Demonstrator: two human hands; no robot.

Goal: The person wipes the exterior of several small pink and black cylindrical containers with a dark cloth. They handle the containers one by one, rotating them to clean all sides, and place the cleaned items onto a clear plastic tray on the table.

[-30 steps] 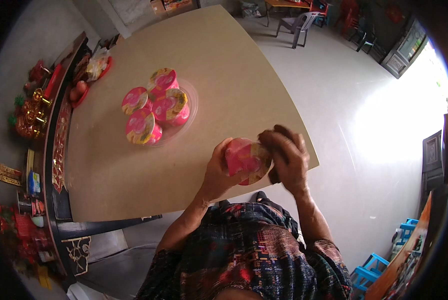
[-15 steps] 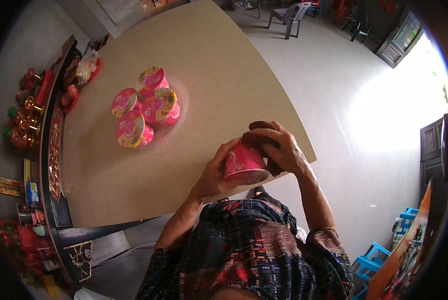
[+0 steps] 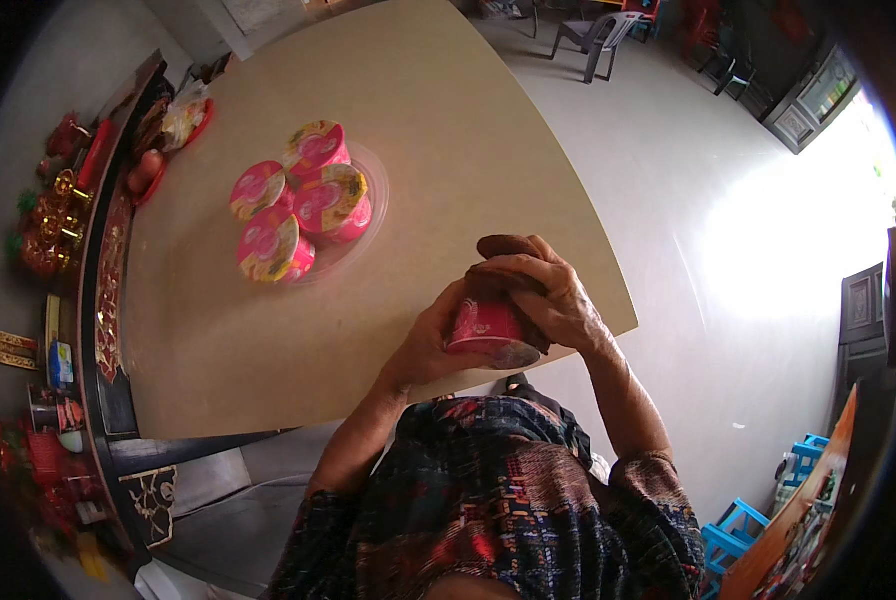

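Head view, looking down: a pink cup (image 3: 488,325) is held low in the centre of the frame, above the near right edge of a beige worktop (image 3: 448,150). The left hand (image 3: 428,335) has its fingers clamped on the cup's left side. The right hand (image 3: 558,295) bends its fingers over a brown cloth (image 3: 508,243) at the cup's upper right. The hands and cloth block much of the cup from sight.

Upper left of centre, well apart from the hands, four pink cups with yellow-patterned lids (image 3: 331,200) cluster on a clear round plate (image 3: 381,190). Farther left, by the worktop's edge, are a red dish of reddish round things (image 3: 146,172) and a plastic bag (image 3: 183,122). A dark shelf unit with gold ornaments (image 3: 66,225) runs down the left side. On the right are a grey chair (image 3: 600,42) at the top, a panelled door (image 3: 798,122) at the upper right and blue stools (image 3: 733,532) at the lower right.
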